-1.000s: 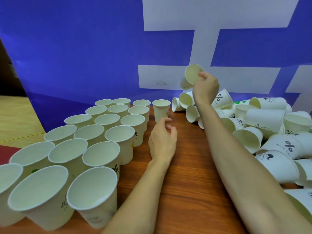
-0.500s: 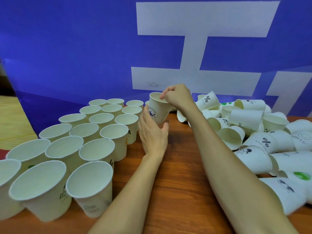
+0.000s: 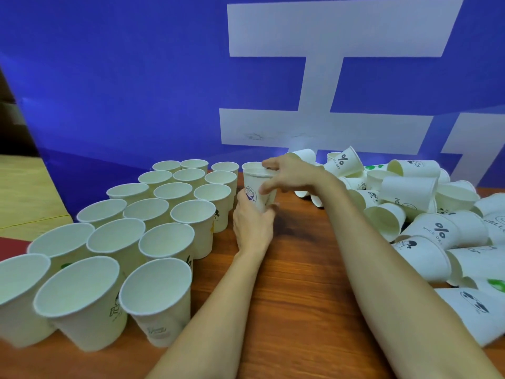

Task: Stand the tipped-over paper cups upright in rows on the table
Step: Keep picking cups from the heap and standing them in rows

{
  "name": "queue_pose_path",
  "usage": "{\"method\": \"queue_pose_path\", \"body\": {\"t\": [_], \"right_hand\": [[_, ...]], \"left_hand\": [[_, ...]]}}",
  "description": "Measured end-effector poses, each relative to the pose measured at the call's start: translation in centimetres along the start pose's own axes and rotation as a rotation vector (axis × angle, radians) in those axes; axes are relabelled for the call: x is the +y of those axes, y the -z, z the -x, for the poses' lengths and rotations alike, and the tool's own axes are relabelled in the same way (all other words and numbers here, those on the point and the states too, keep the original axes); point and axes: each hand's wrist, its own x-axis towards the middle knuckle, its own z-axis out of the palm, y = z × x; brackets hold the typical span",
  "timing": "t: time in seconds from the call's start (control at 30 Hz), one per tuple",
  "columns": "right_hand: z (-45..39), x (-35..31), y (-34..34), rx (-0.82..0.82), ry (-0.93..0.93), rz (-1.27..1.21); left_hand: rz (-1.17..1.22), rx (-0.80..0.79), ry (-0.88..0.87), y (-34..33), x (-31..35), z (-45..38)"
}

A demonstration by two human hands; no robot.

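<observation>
A white paper cup with a blue logo (image 3: 254, 188) is upright just above the wooden table (image 3: 297, 283), beside the rows of upright cups (image 3: 166, 212). My left hand (image 3: 252, 225) grips its lower body from below. My right hand (image 3: 292, 173) pinches its rim from above. Another upright cup's rim shows right behind it. A heap of tipped-over cups (image 3: 420, 214) lies to the right, several printed "NICE DAY" or "HELLO".
A blue wall with white bars (image 3: 328, 91) stands close behind the table. Left of the table lie a wooden floor (image 3: 24, 192) and a red strip (image 3: 11, 243). My right forearm (image 3: 382, 283) crosses the table between the rows and the heap.
My right hand brought a cup from the heap leftward and down to the rows. My left hand rose from the table and took hold of its body.
</observation>
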Motion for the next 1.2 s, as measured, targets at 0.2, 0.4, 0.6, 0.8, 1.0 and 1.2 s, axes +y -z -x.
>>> {"method": "queue_pose_path", "body": {"t": [0.2,0.4,0.6,0.8,1.0,1.2], "right_hand": [[-1.1,1.2,-2.2,0.149,-0.073,0.089],[-1.5,2.0,-3.8,0.205,-0.056,0.099],[-1.9,2.3,-5.1,0.219,-0.050,-0.028],[-2.7,2.6,-6.2,0.273,-0.031,-0.035],[-3.2,2.7,-7.3,0.312,0.004,-0.061],[-3.6,2.9,-7.8,0.313,0.015,-0.064]], "left_hand": [[-0.046,0.025,0.130,0.2,0.3,0.4],[0.084,0.017,0.222,-0.1,0.6,1.0],[0.090,-0.010,0.264,0.2,1.0,1.3],[0.057,-0.002,0.242,0.5,1.3,1.4],[0.007,-0.005,0.214,0.6,1.4,1.5],[0.020,-0.015,0.233,0.9,1.6,1.6]]}}
